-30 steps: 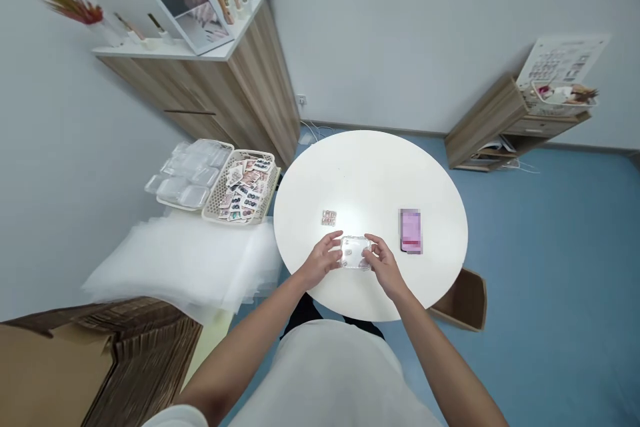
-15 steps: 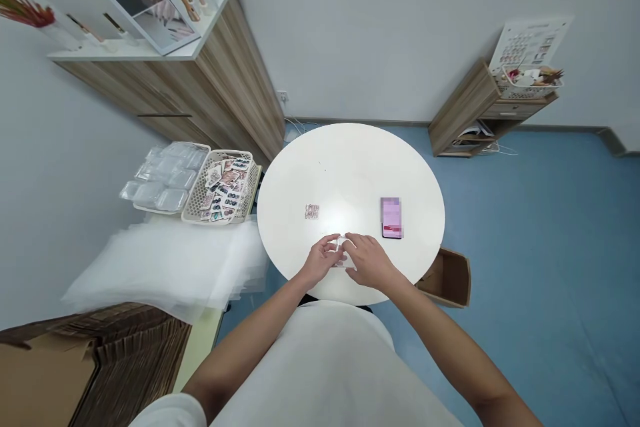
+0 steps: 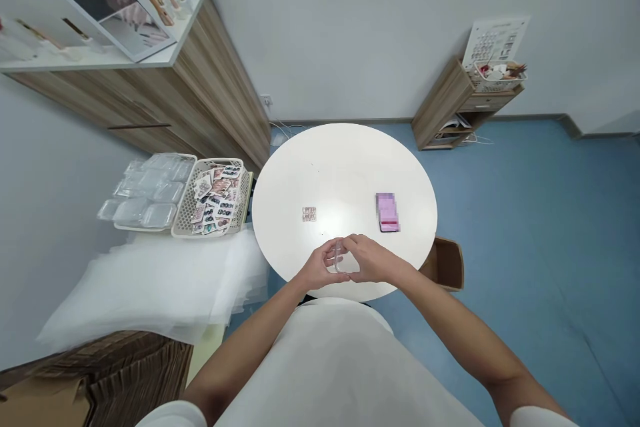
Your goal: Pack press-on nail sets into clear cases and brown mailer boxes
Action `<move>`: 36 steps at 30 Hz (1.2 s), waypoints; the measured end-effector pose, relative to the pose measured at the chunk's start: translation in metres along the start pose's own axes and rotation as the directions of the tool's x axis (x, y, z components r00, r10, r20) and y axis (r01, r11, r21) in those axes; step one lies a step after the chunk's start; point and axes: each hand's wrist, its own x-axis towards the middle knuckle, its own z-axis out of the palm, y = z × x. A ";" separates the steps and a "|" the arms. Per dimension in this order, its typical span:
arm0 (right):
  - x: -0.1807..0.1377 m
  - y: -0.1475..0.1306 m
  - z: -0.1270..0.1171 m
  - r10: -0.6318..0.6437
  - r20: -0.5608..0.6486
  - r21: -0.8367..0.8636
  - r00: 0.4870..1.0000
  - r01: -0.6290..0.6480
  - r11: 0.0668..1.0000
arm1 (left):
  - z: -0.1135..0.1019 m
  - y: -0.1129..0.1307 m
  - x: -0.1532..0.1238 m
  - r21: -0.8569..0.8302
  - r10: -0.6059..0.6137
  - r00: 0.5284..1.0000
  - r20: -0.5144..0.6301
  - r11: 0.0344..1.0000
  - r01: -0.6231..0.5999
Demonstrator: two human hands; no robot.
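Clear plastic case [image 3: 339, 267]: between the two hands, above the near part of the table; its outline is faint, and whether its lid is open is too hard to tell.
Left hand [image 3: 320, 268]: curled round the case's left side, grasping it between thumb and fingers.
Right hand [image 3: 371, 259]: arched over the other side, thumb and fingertips gripping the case's edges, close to the left hand's tips.
White table [image 3: 345, 153]: smooth and rounded, with a soft glare in the middle and a few dark specks.
Small patterned sheet [image 3: 309, 214]: flat on the tabletop, beyond the left hand, bearing two rows of little pieces.
Purple-screened phone [image 3: 388, 212]: lying right of the sheet, well apart from it, its face pixelated.
Perforated basket [image 3: 181, 215]: left of the table, filled with printed cards; clear cases [image 3: 157, 187] are heaped in another beside it.
White packing sheets [image 3: 160, 280]: a loose stack nearer the person, above folded cardboard [image 3: 135, 373].
Wood-grain cabinet [image 3: 225, 73]: against the pale wall [image 3: 350, 33] at left, a framed picture [image 3: 107, 3] and slim bottles on top.
Low shelf unit [image 3: 440, 107]: far right, carrying a filled basket and a printed board [image 3: 495, 40].
Blue floor [image 3: 525, 213]: stretching right; a brown bin [image 3: 456, 263] stands partly under the table's edge.
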 end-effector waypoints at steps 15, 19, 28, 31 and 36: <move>0.007 -0.012 -0.025 0.032 0.107 0.078 0.994 -0.041 0.996 | 0.003 0.005 -0.009 -0.160 0.036 0.999 -0.002 0.986 -0.035; 0.008 -0.013 -0.027 0.035 0.110 0.088 0.993 -0.045 0.995 | 0.004 0.005 -0.009 -0.197 0.049 0.999 -0.013 0.979 -0.050; 0.008 -0.016 -0.032 0.032 0.108 0.150 0.994 -0.048 0.987 | 0.001 0.003 -0.010 -0.164 0.066 0.998 -0.020 0.984 -0.068; 0.007 -0.011 -0.035 0.081 0.111 0.190 0.990 -0.101 0.977 | 0.000 0.001 -0.010 -0.187 0.056 0.998 0.008 0.981 -0.054; 0.010 0.003 -0.046 0.146 0.108 0.345 0.983 -0.174 0.922 | -0.002 0.008 -0.006 -0.267 -0.015 0.998 0.053 0.963 0.028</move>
